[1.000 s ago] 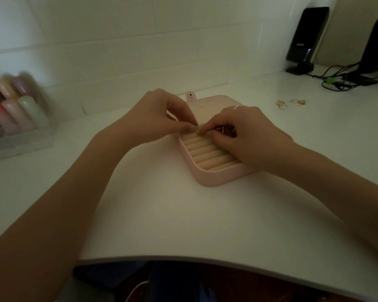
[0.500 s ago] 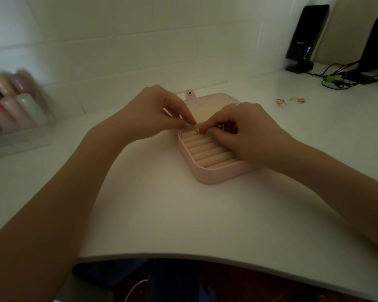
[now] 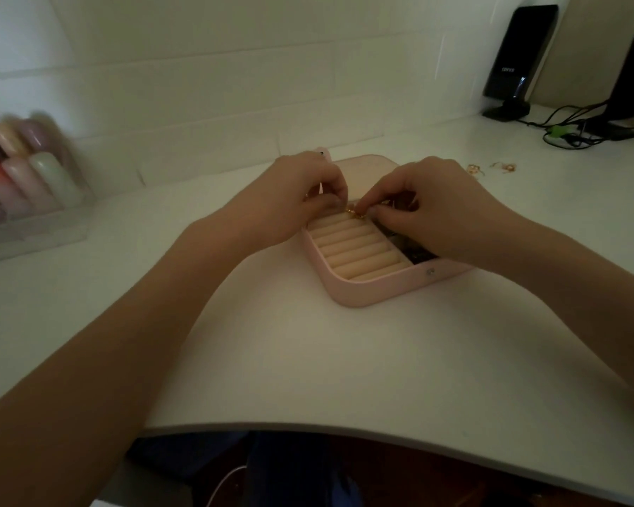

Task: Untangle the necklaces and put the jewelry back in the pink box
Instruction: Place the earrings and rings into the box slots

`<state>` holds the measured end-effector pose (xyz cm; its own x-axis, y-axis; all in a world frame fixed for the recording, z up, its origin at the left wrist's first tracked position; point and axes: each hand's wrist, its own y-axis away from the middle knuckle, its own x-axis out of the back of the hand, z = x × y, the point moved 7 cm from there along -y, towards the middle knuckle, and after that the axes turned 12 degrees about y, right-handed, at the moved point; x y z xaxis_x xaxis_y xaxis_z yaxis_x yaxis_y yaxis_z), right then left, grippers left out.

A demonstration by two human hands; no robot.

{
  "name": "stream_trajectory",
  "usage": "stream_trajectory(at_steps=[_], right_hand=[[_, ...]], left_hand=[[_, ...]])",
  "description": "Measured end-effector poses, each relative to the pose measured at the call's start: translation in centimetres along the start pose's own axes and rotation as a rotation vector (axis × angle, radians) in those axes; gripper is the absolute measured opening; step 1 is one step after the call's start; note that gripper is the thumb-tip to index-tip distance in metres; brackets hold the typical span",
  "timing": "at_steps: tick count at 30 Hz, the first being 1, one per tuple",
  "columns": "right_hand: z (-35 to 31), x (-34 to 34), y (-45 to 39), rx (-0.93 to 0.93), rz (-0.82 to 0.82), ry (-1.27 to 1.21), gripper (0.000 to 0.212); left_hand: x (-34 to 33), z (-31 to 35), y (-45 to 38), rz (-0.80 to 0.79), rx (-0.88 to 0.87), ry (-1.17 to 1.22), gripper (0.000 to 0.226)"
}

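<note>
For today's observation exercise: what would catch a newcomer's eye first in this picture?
Two hands meet mid-table: the left hand and right hand both pinch a small gold piece over the far end of the open pink box. More gold jewelry lies loose on the table to the right, beyond the box.

One marking only: small pale lettering on the front of the black speaker (image 3: 516, 56), standing at the far right corner of the table (image 3: 308, 360). Appears to be a brand name; too small and blurred to read with certainty. No other text, numbers or signs legible.
</note>
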<state>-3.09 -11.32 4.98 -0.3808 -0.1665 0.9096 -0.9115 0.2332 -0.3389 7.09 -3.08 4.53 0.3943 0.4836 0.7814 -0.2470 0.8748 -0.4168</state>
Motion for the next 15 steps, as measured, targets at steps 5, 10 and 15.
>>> stream_trajectory(at_steps=[5,10,15], right_hand=[[-0.03,0.1,-0.01,0.01,0.013,-0.002,0.017],[-0.08,-0.27,0.0,0.017,0.038,0.015,0.014],[-0.24,-0.49,-0.41,0.01,0.062,0.055,0.013]], left_hand=[[-0.37,0.12,-0.38,0.039,-0.019,-0.004,0.006],[0.02,0.05,-0.36,0.084,0.016,0.039,0.007],[0.24,0.47,-0.06,0.153,-0.015,0.068,0.013]])
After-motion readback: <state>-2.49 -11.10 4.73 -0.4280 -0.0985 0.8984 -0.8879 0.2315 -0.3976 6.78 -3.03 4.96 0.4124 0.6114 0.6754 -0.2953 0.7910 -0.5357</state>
